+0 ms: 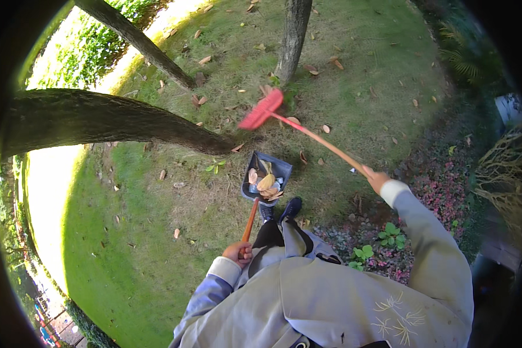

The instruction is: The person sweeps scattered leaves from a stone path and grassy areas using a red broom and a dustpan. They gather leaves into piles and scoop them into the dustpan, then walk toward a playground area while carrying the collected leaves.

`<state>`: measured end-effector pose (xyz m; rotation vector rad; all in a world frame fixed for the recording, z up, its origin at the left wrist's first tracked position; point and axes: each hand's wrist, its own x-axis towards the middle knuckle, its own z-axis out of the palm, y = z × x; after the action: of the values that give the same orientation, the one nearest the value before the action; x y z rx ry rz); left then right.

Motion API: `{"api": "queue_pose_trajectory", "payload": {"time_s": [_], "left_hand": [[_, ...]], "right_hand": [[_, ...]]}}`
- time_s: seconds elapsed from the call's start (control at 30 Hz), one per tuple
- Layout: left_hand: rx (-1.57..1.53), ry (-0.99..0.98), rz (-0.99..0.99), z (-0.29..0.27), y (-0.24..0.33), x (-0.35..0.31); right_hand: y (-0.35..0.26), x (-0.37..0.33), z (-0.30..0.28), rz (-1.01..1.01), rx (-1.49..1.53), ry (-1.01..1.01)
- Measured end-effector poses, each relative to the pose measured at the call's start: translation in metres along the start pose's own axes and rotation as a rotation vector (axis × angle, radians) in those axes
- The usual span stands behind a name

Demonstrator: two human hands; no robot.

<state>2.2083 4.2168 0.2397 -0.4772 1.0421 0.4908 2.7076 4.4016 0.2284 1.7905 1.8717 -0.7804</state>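
Left hand [238, 253] closed around the orange handle of a dark dustpan [267, 178], fingers wrapped tight; pan resting on the grass [127, 232] just ahead, holding dry leaves [265, 183] (yellow and brown). Right hand [377, 180] gripping the long stick of a red broom [262, 109], head blurred, raised beyond the pan near a tree trunk [292, 35].

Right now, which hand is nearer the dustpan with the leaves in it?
Left. The left hand holds the dustpan by its orange handle, just below it. The right hand is off to its right, holding the broom handle.
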Motion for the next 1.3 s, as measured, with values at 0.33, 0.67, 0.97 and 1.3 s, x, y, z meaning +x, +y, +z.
{"api": "queue_pose_trajectory", "payload": {"time_s": [0.33,0.67,0.97,1.3], "left_hand": [[0.104,0.033,-0.190,0.038,0.066,0.064],[0.191,0.125,-0.105,0.086,0.053,0.144],[-0.149,0.089,-0.024,0.111,0.040,0.145],[0.073,0.094,-0.142,0.108,0.072,0.141]], "right_hand": [[0.019,-0.256,-0.001,0.365,0.466,0.005],[0.001,-0.031,0.008,0.294,1.166,-0.140],[-0.032,0.058,0.027,0.308,1.216,-0.184],[0.039,-0.167,0.007,0.153,0.492,-0.101]]}}
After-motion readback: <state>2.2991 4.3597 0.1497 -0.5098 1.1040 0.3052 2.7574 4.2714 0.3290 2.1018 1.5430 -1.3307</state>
